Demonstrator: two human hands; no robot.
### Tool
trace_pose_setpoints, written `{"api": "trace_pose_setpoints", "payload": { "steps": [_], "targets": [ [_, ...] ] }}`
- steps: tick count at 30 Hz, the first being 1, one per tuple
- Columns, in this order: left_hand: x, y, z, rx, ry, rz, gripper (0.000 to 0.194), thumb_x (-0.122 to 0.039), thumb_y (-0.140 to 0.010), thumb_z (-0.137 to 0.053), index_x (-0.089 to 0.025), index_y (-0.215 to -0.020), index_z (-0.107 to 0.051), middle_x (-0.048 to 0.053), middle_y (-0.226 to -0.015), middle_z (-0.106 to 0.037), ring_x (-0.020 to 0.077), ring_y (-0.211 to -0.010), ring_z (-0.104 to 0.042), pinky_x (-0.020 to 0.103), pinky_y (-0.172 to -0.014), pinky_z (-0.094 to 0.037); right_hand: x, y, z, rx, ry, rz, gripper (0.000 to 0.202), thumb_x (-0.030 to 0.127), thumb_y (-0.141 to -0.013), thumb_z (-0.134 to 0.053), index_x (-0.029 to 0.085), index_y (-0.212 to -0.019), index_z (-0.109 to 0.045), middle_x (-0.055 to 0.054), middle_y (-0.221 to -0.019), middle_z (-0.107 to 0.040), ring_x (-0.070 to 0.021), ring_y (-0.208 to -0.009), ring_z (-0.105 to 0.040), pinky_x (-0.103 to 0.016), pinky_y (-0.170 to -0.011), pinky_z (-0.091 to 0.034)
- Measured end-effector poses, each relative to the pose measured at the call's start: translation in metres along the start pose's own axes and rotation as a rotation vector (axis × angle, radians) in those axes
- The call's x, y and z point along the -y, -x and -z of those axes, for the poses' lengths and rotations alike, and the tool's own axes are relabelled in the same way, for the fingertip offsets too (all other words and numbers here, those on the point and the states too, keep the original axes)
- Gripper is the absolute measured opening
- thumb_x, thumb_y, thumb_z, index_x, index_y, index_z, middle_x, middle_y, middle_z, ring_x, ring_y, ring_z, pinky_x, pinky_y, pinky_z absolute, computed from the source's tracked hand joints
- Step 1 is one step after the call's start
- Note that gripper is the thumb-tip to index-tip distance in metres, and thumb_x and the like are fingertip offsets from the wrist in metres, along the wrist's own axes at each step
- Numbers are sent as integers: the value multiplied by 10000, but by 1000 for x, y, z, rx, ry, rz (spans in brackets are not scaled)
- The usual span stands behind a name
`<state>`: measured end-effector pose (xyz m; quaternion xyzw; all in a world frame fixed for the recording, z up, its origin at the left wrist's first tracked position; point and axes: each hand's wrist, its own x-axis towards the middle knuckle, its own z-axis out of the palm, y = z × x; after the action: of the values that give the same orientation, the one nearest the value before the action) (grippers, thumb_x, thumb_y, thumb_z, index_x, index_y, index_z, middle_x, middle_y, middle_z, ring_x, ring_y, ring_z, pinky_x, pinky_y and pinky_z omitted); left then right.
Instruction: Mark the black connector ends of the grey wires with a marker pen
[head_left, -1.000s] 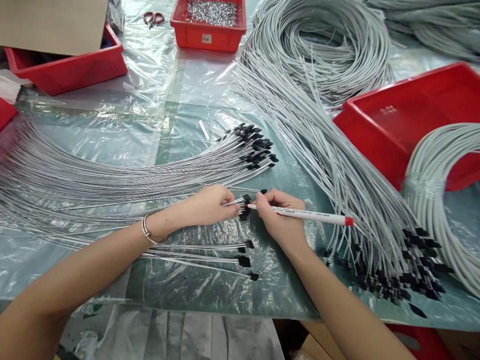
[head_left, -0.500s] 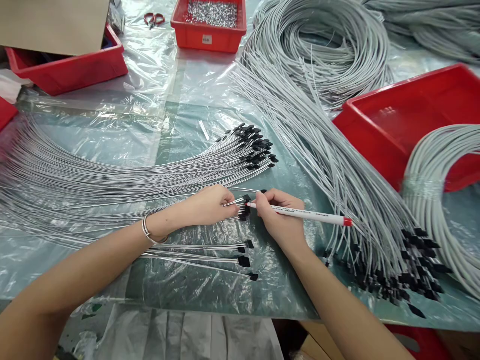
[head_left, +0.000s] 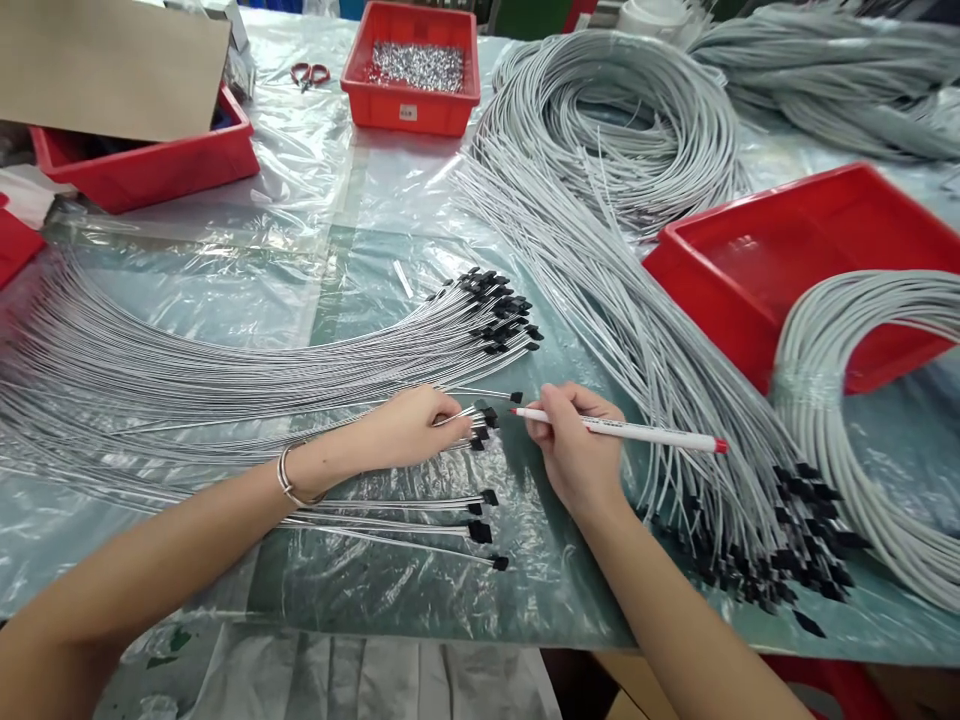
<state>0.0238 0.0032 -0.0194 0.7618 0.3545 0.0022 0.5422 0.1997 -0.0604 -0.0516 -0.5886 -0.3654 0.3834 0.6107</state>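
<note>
My left hand (head_left: 416, 425) is closed around several thin grey cables, just behind their black connectors (head_left: 481, 428). My right hand (head_left: 581, 435) grips a white marker pen (head_left: 652, 433) with a red end. Its red tip points left, a short gap away from those connectors. A single cable with a black connector (head_left: 516, 398) lies just above. Below my left hand, a few more cables end in black connectors (head_left: 480, 532). Behind it stretches a wide bundle of cables (head_left: 300, 375), with many black connectors (head_left: 499, 310) grouped at its right end.
A large bundle of grey cables (head_left: 637, 330) runs down the right side, near a cable coil (head_left: 810, 350) and a tilted red tray (head_left: 720, 255). At the back stand a red bin (head_left: 409, 117) of small metal parts, red-handled snips (head_left: 309, 75) and another red bin (head_left: 165, 170).
The pen tip has moved right, away from the connectors it was touching or nearly touching. My left hand still holds the cables. The whole view has shifted slightly.
</note>
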Motion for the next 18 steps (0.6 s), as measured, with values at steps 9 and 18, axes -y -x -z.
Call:
{"api": "trace_pose_setpoints", "payload": {
  "steps": [9,18],
  "targets": [
    [3,4,0,60,189,47,402,-515,-851,-409,-161,-675,-480,36,-652,-598,144,-644,-617,201,-512,-458,16,5,0,1,-190,-12,294,268,-729,-641,162,-474,-541,43,-387,-408,-63,-373,-338,-209,-403,-289],
    [6,3,2,60,104,14,414,-512,-872,-372,-158,-690,-488,-2,-529,-530,114,-511,-572,178,-433,-395,12,7,1,32,-175,-41,315,293,-748,-640,165,-481,-531,41,-399,-421,-70,-381,-355,-214,-401,-286]
  ]
}}
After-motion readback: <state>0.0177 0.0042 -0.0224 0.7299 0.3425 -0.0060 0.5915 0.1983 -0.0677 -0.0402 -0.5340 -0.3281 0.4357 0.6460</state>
